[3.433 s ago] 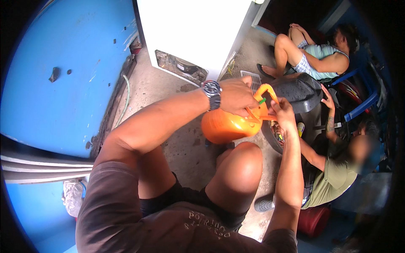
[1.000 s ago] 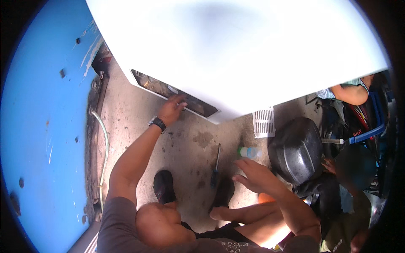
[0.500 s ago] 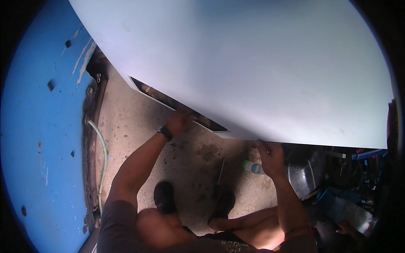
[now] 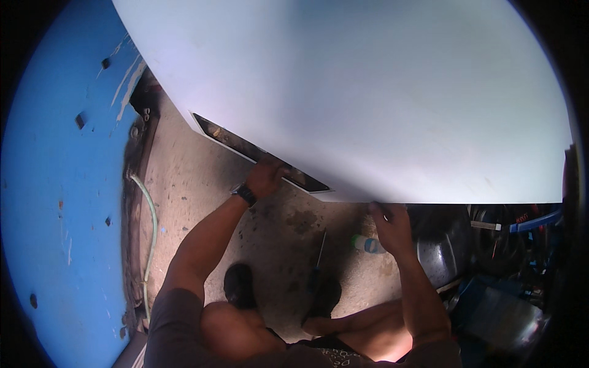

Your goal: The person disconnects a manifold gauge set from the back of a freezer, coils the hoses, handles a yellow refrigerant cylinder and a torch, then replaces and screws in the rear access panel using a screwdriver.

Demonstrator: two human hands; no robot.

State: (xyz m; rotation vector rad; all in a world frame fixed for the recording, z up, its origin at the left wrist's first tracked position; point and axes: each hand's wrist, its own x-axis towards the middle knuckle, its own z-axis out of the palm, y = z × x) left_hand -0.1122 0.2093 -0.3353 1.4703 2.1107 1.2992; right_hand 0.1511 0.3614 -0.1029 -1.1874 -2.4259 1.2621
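The big white cabinet (image 4: 399,104) looms just beyond both hands. The left hand (image 4: 265,176) is clamped on the rim of its dark opening (image 4: 227,136); the right hand (image 4: 391,224) touches the lower edge, but whether its partly hidden fingers grip, I can't tell from here.

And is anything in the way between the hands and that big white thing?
No, nothing visible is. The left hand curls over the rim of the opening in the white panel, and the right hand is right at its near edge. The bottle lies on the floor, not between them.
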